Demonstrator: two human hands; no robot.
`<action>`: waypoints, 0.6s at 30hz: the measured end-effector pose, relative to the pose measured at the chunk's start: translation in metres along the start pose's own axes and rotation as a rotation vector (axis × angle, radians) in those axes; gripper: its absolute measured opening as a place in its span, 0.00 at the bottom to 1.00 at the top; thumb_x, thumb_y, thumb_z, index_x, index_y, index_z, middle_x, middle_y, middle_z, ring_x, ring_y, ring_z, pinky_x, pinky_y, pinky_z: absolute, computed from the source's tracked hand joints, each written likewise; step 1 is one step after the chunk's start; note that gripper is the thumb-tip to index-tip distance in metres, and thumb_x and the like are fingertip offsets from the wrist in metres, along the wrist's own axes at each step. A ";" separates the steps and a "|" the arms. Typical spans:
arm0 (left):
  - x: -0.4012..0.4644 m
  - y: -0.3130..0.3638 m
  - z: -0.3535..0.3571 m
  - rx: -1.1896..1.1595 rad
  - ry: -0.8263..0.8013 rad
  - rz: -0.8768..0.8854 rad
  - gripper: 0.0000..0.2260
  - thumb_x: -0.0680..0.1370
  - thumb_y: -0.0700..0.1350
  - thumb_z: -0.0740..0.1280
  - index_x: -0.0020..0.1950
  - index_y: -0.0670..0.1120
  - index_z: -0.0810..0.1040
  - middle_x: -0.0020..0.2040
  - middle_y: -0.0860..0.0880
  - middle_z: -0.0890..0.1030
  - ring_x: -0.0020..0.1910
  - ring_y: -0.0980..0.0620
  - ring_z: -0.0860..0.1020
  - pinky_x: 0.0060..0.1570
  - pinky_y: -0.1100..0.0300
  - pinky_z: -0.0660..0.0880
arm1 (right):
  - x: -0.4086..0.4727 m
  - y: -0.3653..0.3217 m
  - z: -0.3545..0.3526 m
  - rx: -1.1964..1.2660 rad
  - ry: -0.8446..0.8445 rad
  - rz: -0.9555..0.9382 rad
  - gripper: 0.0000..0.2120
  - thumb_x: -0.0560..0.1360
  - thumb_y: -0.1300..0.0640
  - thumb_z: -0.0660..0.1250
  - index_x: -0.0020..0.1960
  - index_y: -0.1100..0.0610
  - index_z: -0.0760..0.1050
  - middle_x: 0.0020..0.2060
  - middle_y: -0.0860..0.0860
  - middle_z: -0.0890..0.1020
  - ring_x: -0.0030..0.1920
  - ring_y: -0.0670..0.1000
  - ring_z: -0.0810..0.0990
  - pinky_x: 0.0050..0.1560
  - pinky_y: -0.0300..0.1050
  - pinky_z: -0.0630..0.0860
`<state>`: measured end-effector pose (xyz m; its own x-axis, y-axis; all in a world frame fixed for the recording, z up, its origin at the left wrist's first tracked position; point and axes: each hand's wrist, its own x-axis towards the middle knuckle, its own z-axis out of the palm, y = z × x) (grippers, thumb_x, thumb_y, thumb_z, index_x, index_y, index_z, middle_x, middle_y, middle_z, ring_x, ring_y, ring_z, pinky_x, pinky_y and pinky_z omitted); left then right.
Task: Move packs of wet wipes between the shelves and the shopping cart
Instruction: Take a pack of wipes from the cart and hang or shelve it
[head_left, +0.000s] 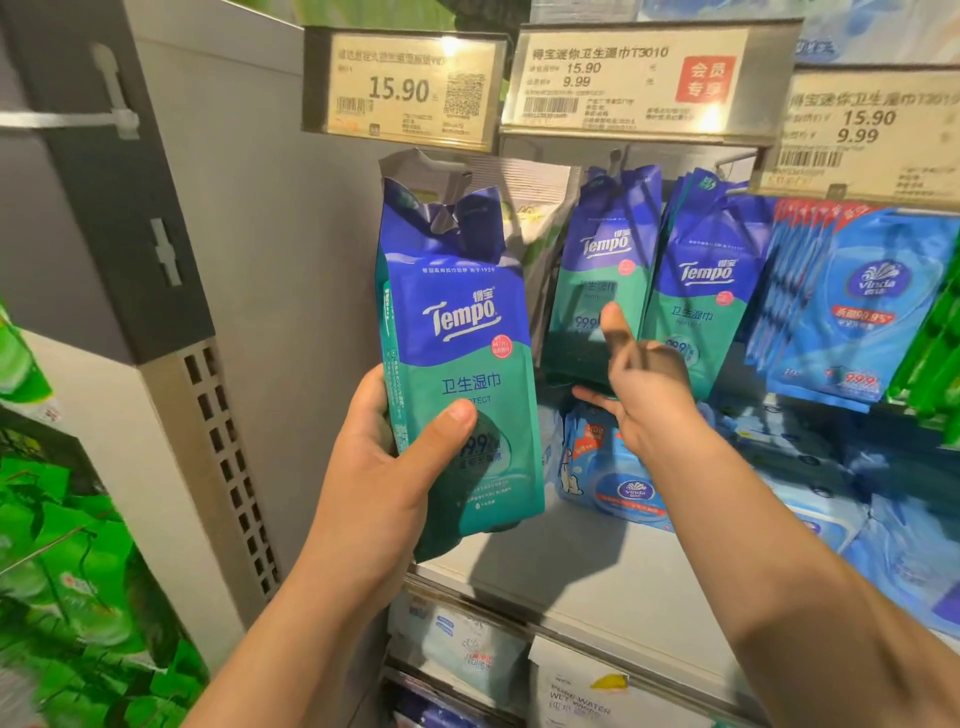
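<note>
My left hand (395, 457) grips a blue-and-green Tempo wet wipes pack (457, 332) by its lower half, thumb across the front, and holds it upright in front of the shelf's left end. Two more rows of Tempo packs (602, 270) (701, 280) hang from pegs just to its right. My right hand (639, 384) reaches toward the bottom of the nearer hanging row with its fingers extended; the fingertips lie at or under that pack's lower edge. It holds nothing that I can see.
Price tags (639, 78) run along the rail above the pegs. Blue Vinda packs (857, 306) hang at the right, and more Vinda packs (618, 467) lie on the grey shelf (571, 561) below. A grey upright panel (208, 415) stands at the left, green packages (78, 545) beyond it.
</note>
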<state>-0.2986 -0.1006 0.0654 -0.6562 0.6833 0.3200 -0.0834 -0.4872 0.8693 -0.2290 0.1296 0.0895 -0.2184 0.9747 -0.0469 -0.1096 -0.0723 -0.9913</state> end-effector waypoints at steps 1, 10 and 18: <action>-0.001 0.000 0.000 0.000 -0.002 0.001 0.20 0.71 0.45 0.71 0.62 0.50 0.76 0.55 0.47 0.87 0.51 0.49 0.86 0.42 0.56 0.82 | 0.001 0.004 -0.001 0.006 -0.005 -0.005 0.29 0.77 0.39 0.69 0.57 0.65 0.70 0.59 0.58 0.75 0.37 0.50 0.81 0.37 0.50 0.85; -0.007 0.001 -0.001 -0.011 -0.028 0.002 0.19 0.72 0.44 0.71 0.63 0.49 0.76 0.55 0.47 0.87 0.49 0.50 0.86 0.40 0.57 0.82 | -0.003 0.020 -0.010 0.006 0.030 0.021 0.20 0.77 0.39 0.70 0.46 0.57 0.78 0.55 0.60 0.84 0.40 0.53 0.84 0.56 0.66 0.81; -0.012 -0.002 0.002 -0.013 -0.071 -0.015 0.21 0.72 0.44 0.72 0.64 0.48 0.75 0.55 0.47 0.87 0.51 0.49 0.86 0.42 0.56 0.82 | -0.022 0.038 -0.030 0.109 -0.036 0.060 0.14 0.81 0.47 0.67 0.53 0.59 0.79 0.43 0.57 0.80 0.39 0.56 0.78 0.40 0.51 0.76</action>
<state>-0.2886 -0.1063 0.0605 -0.6000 0.7274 0.3330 -0.1029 -0.4830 0.8696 -0.1995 0.1118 0.0493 -0.2623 0.9598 -0.0995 -0.1996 -0.1548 -0.9676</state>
